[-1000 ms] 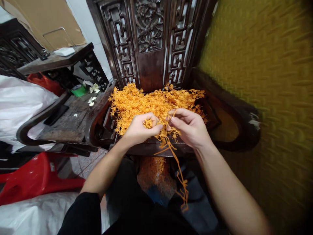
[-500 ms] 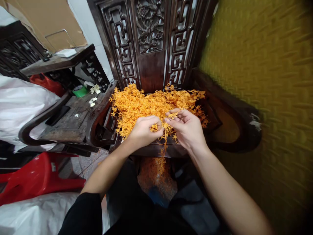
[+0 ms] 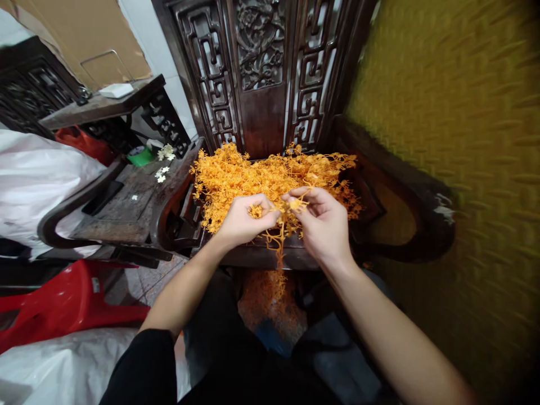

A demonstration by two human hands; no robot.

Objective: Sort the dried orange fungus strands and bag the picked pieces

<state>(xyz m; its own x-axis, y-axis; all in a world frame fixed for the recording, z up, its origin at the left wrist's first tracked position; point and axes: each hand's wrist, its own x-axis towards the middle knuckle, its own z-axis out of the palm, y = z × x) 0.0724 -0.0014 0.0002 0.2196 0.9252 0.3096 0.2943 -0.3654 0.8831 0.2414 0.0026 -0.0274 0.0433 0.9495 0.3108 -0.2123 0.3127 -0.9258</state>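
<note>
A heap of orange plastic sprigs [image 3: 240, 174], thin-stemmed and branching, covers the seat of a dark carved wooden chair [image 3: 262, 121]. In front of the heap, my left hand [image 3: 248, 218] is closed, with thumb and fingers pinching an orange sprig [image 3: 280, 239]. My right hand [image 3: 323, 216] pinches another part of the orange strands between thumb and fingertips, close beside the left. Some strands dangle from between the hands over the seat's front edge. Whether both hands hold one piece or two I cannot tell.
To the left, a wooden chair seat [image 3: 122, 216] bears a green tape roll [image 3: 141, 156] and small pale pieces [image 3: 162, 174]. A red plastic stool [image 3: 63, 304] and white sacks [image 3: 46, 185] stand at the left. A yellow textured surface [image 3: 455, 112] rises on the right. Orange bits lie below.
My left hand has shifted slightly left and up, and its fingers have turned. The right hand has moved a little left. The strands between them hang differently.
</note>
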